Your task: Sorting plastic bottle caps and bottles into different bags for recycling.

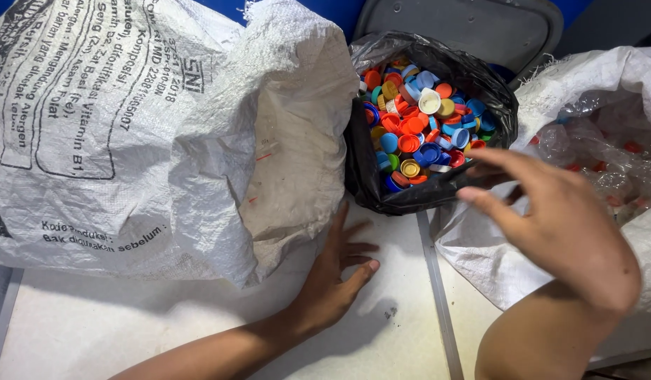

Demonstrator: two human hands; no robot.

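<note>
White woven sack [163, 134] with printed text lies slumped just above and left of the left hand [332, 281], its open mouth facing that hand. Left hand rests flat on the white floor [199, 324], palm down, fingers spread and pointing up toward the sack's opening; fingertips touch or nearly touch the sack's lower edge, cannot tell which. It holds nothing.

Right hand [557, 218] hovers raised, close to the camera, fingers loosely extended and pointing left toward the black plastic bag [367, 176]. Fingers are parted, not gripping; nothing seen in the hand, though the palm side is hidden. Fingertips sit at the bag's near right rim, contact unclear.

Black bag sits just above both hands, between the two sacks, mouth wide open. It is filled with loose bottle caps [420, 119]: mostly red, orange and blue, some yellow, one white cap near the top. Caps are heaped, touching each other.

Second white woven sack [494, 260] lies behind and under the right hand, to its right. Its open top shows crushed clear plastic bottles [607, 162], some with red caps on, blurry.

Grey seam [434, 288] in the floor runs between the two forearms, up toward the black bag. Dark grey lid or tray [466, 24] leans beyond the black bag, far from both hands.
</note>
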